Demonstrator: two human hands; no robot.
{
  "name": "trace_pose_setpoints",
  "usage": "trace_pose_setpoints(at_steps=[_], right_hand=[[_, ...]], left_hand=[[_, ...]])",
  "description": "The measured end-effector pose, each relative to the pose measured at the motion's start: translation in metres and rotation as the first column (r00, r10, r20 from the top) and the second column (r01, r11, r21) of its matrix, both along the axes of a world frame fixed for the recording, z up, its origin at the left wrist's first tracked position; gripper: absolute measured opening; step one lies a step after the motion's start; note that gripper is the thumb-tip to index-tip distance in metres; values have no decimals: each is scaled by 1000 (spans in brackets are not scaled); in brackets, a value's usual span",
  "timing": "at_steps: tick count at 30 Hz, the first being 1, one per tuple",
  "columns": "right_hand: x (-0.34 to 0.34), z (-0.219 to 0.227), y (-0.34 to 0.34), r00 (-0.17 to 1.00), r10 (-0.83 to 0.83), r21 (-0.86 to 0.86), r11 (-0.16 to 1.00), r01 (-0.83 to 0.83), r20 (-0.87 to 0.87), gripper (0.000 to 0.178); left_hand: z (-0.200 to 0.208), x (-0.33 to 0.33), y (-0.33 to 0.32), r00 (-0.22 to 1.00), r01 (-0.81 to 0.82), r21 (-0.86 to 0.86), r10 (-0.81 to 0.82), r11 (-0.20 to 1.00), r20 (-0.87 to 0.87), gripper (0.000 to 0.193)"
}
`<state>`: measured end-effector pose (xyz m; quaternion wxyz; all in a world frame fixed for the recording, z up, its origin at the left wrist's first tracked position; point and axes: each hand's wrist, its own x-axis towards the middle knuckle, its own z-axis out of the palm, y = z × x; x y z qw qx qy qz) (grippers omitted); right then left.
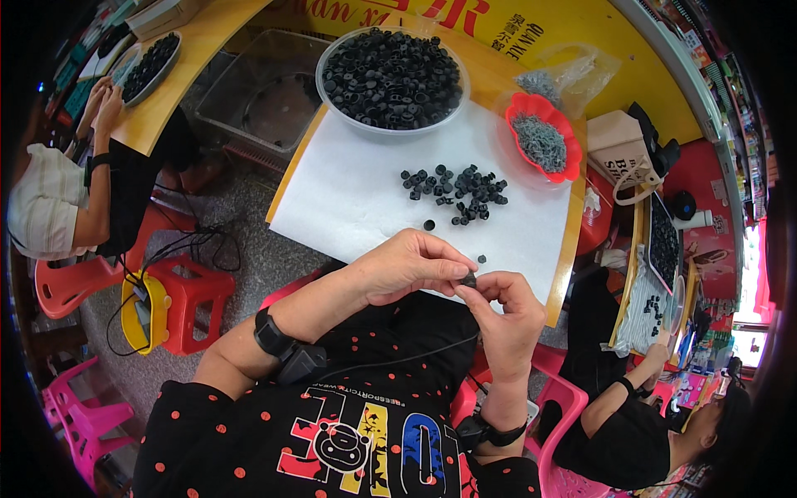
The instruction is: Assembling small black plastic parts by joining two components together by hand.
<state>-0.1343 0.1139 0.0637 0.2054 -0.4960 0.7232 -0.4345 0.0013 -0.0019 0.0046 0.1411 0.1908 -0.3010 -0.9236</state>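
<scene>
My left hand and my right hand meet at the near edge of the white-covered table. Between their fingertips is a small black round part; both hands pinch it, and the fingers partly cover it. Just beyond them lie a single black cap and a smaller black piece. Farther off, a loose pile of small black parts is spread on the white sheet. Behind it stands a large clear bowl heaped with black caps. A red scalloped dish at the far right contains small grey pieces.
A clear bag of grey pieces lies beyond the red dish. On the left are a clear plastic bin, a red stool and a yellow basket. Two people sit at other tables, left and right, with black parts before them.
</scene>
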Motion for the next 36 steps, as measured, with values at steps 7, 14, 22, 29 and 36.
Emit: trace_pose_setpoints(at_steps=[7,14,22,29,36], right_hand=[[-4,-3,4,991,-16,50,999,10,130,18],[-1,1,3,999,12,-73,997,-16,-53,17],[0,5,1,991,41,-51,998,-48,-127,17],[2,3,-1,982,54,-54,996,-65,-181,17],[2,1,-1,980,51,-39,997,-60,-191,17]], left_hand=[[0,0,1,999,23,15,-23,1000,-33,23],[-2,-4,-1,1000,1,112,2,994,-28,26],[-2,-3,1,1000,-13,113,16,993,-26,20],[-2,-4,2,999,-39,76,39,996,10,20],[-5,-5,2,1000,-27,70,27,997,4,20]])
